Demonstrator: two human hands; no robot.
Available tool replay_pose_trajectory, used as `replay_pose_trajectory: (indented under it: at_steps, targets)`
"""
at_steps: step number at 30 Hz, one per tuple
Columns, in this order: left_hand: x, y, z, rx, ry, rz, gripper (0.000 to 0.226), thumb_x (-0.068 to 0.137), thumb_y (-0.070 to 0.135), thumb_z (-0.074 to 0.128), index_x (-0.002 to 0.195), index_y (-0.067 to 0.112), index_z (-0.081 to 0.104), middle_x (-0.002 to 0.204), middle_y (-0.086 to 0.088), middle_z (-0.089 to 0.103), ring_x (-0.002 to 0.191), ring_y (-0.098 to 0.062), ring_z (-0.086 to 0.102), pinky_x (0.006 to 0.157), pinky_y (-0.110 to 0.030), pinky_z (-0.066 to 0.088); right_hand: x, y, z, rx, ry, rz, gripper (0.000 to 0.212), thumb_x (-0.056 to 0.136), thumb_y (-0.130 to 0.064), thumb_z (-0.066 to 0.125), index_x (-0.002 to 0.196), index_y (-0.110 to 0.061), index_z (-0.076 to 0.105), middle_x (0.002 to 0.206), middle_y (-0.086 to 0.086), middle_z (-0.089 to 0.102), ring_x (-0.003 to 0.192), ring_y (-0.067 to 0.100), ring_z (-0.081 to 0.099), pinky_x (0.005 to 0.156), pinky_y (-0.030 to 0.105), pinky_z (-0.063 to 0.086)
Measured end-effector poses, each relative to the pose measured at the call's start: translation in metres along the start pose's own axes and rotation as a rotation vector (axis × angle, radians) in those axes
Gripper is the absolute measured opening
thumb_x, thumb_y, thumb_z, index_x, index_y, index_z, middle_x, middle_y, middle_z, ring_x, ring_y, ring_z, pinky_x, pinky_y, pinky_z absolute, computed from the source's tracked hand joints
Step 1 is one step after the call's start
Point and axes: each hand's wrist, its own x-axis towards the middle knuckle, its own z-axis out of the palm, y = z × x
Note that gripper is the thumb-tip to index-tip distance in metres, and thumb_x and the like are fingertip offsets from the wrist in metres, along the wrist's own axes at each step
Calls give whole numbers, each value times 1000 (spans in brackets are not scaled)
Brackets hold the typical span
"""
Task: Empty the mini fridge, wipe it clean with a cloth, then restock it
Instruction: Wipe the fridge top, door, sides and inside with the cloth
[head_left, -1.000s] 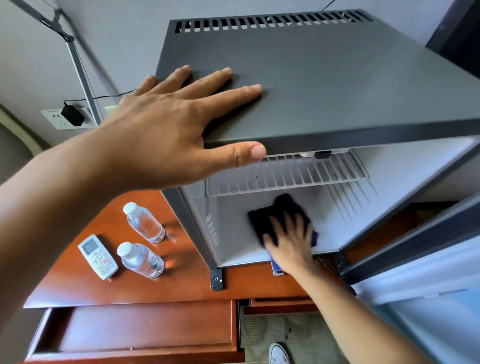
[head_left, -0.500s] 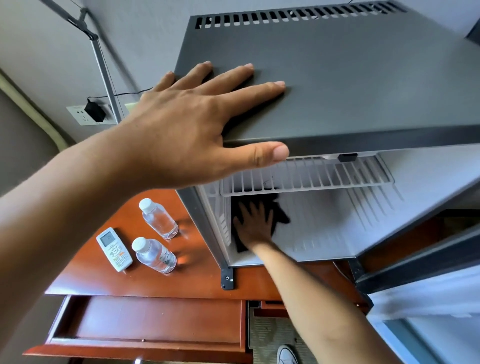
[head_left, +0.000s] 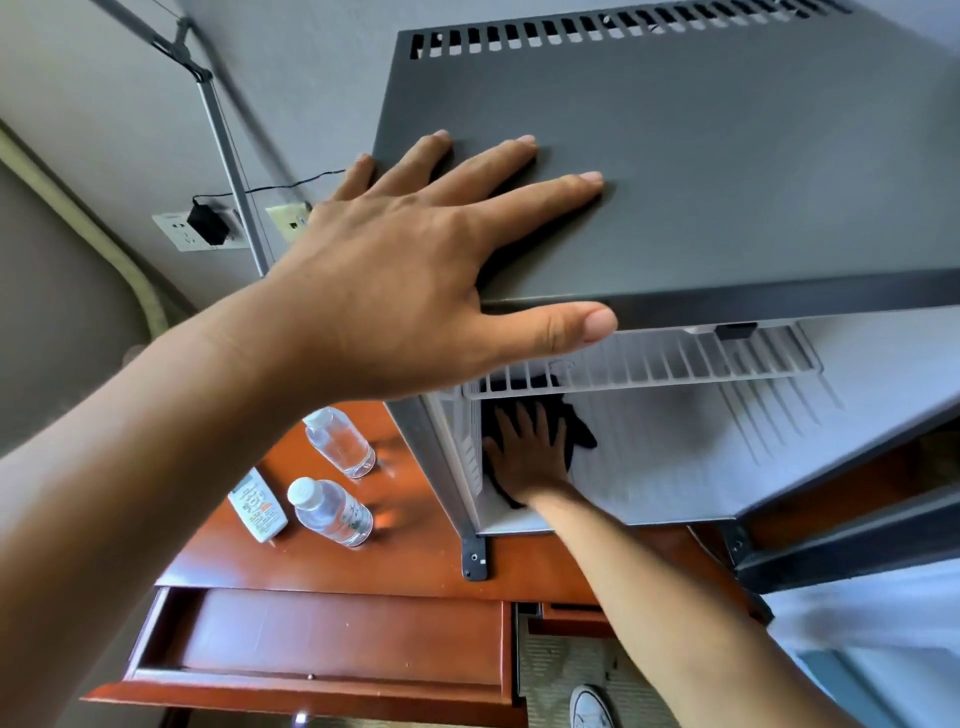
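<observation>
Wiping the emptied mini fridge (head_left: 675, 182) floor, the right hand (head_left: 527, 457) is pressing flat-fingered on the dark cloth (head_left: 579, 436) while the left hand (head_left: 415, 270) is bracing, fingers spread, on top, with two bottles (head_left: 337, 441) on the bench (head_left: 332, 561) awaiting restocking.

A hotel room is suggested: a mini fridge (head_left: 701, 171) is set on a reddish wooden desk (head_left: 322, 561), with two bottles (head_left: 332, 512) and a remote (head_left: 258, 505) left of the hands, and carpet (head_left: 561, 670) seen below.

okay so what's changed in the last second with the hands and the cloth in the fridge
The right hand slid the dark cloth leftward across the fridge floor to the left inner wall. The left hand stayed flat on the fridge top; both bottles and the remote stayed put.
</observation>
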Motion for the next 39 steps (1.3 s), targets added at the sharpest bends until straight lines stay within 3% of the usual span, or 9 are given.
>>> replay_pose_trajectory:
  at_steps: [5,9,11,17,21,27,31,35,39]
  targets:
    - [1,1,0,-7,10,-1,85,73,98,17,150,66,5,169,21,10,157,-22,10,123,-61,17,-2,-14,4,12,22,51,62,106,-55,17,162,-30,15,171,8,12,157,34,-1,122,60,-7]
    - [1,1,-1,-8,12,12,85,74,98,17,151,65,5,169,19,12,157,-23,12,123,-60,19,-72,11,26,-31,156,-96,56,100,-53,41,149,-27,50,155,10,49,148,37,34,119,62,22]
    - [-1,1,-2,-1,8,4,86,73,99,17,151,65,4,169,20,11,157,-24,11,125,-57,16,-91,42,23,-69,148,-121,57,97,-56,45,147,-30,51,155,6,49,147,34,36,119,60,25]
    - [1,0,-1,-4,-1,-22,89,68,102,16,150,67,3,169,22,9,158,-25,9,125,-58,13,-35,122,-26,-40,177,451,70,101,-59,13,160,-24,25,167,12,25,154,40,13,121,64,9]
    - [1,-1,0,-23,13,-14,91,67,102,18,150,66,6,168,22,12,158,-23,11,124,-57,16,11,89,-38,63,150,559,73,103,-60,18,162,-16,20,169,16,13,155,43,1,119,67,-1]
    - [2,0,-2,-52,9,-17,91,65,102,19,149,68,8,167,25,12,158,-19,11,125,-55,15,-38,17,15,-116,139,102,69,99,-62,25,157,-26,37,163,11,35,153,39,21,121,66,6]
    - [1,0,-3,-18,-10,-10,90,68,102,18,150,67,4,168,23,10,158,-21,10,125,-55,14,-84,46,17,-157,157,-114,63,94,-64,45,146,-30,52,156,6,48,149,34,35,121,60,21]
    - [1,0,-2,8,-5,-8,91,68,102,17,151,65,3,169,20,10,158,-24,10,125,-55,13,-78,129,-11,-195,281,202,66,98,-62,35,147,-20,51,155,13,47,146,39,34,121,58,22]
    - [2,-2,-1,25,-29,5,97,64,103,18,151,65,-1,169,19,7,158,-24,8,125,-58,14,-33,139,-28,-114,290,426,67,102,-56,25,146,-11,46,148,21,48,135,47,38,108,60,35]
